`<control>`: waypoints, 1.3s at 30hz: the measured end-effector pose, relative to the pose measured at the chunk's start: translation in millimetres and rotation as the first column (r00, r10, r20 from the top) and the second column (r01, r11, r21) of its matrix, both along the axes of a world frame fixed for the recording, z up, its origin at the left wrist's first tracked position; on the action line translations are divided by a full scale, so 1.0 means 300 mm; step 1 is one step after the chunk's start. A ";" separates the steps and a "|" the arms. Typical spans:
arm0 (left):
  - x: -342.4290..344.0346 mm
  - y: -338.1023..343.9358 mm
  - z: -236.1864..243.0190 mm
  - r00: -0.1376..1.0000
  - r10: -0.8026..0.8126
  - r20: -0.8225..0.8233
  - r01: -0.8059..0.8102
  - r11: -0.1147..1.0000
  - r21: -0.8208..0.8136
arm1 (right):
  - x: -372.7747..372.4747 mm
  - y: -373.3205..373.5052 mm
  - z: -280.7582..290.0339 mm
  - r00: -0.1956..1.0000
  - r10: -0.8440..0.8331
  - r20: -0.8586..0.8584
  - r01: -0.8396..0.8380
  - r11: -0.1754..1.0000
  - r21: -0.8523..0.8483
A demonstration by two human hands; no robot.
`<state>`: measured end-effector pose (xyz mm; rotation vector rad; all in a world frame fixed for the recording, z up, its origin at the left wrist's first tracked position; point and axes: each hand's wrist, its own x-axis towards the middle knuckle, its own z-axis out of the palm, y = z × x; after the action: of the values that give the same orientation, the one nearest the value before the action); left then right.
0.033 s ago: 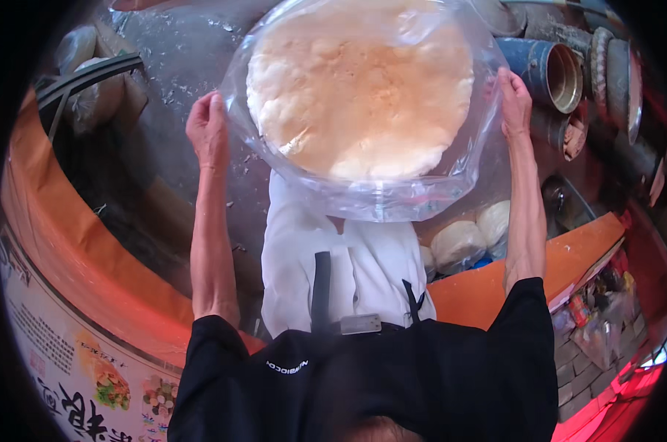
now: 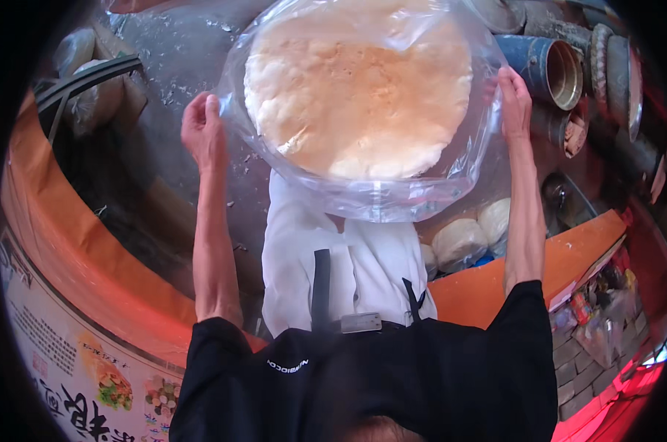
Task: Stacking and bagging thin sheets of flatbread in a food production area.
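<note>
A large round flatbread [image 2: 359,99], pale with a golden middle, lies inside a clear plastic bag [image 2: 414,197] above my white-trousered legs. My left hand [image 2: 204,125] pinches the bag's left edge, with the thumb upward. On the other side, my right hand [image 2: 514,99] has its fingers closed on the right edge of the same bag, some of them seen hazily through the plastic. The bread sits between my hands and touches neither.
Metal drums [image 2: 540,70] stand at upper right. Round bagged items [image 2: 459,239] lie right of my legs beside an orange ledge [image 2: 466,287]. A curved orange counter [image 2: 90,228] with a printed front borders the left; dark bars [image 2: 90,70] and plastic sacks [image 2: 98,103] are behind it.
My left hand has shifted slightly left and down. The bag and bread have moved very slightly with it; both hands keep hold.
</note>
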<state>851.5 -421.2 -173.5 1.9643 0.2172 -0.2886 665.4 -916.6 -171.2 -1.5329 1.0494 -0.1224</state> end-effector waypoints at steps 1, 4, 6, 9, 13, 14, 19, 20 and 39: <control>-0.006 -0.051 0.054 0.988 0.084 0.131 -0.104 0.983 0.153 | -0.014 0.034 0.060 0.998 0.058 0.034 -0.057 0.997 -0.046; -0.035 -0.197 0.185 0.670 -0.562 0.485 0.303 0.804 0.512 | -0.087 0.125 0.104 0.963 0.262 0.065 -0.215 0.889 -0.403; -0.038 -0.293 0.187 0.479 -0.760 0.439 0.516 0.648 0.559 | -0.078 0.200 0.134 0.939 0.344 -0.029 -0.305 0.788 -0.535; 0.115 -0.434 0.096 0.208 -0.873 0.441 0.545 0.478 0.689 | -0.002 0.254 0.153 0.890 0.416 -0.187 -0.416 0.571 -0.708; 0.295 -0.604 0.030 0.298 -0.830 0.471 0.530 0.554 0.642 | -0.016 0.175 0.000 0.926 0.232 -0.297 -0.376 0.645 -0.666; 0.331 -0.616 0.019 0.420 -0.834 0.357 0.606 0.551 0.573 | -0.032 0.172 -0.020 0.928 0.229 -0.293 -0.370 0.649 -0.664; 0.241 -0.578 0.110 0.386 -0.813 0.435 0.507 0.581 0.636 | -0.151 0.342 0.120 0.866 0.268 -0.421 -0.491 0.309 -0.814; 0.204 -0.537 0.112 0.381 -0.817 0.432 0.510 0.576 0.639 | -0.164 0.399 0.162 0.868 0.264 -0.420 -0.489 0.314 -0.814; 0.041 -0.346 -0.008 0.365 -0.885 0.289 0.492 0.447 0.747 | -0.251 0.555 0.059 0.636 0.556 -0.536 -0.767 0.375 -0.521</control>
<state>863.7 -525.0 -175.8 2.5012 -1.2806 -0.0602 590.2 -750.1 -153.6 -2.6956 0.4597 0.3198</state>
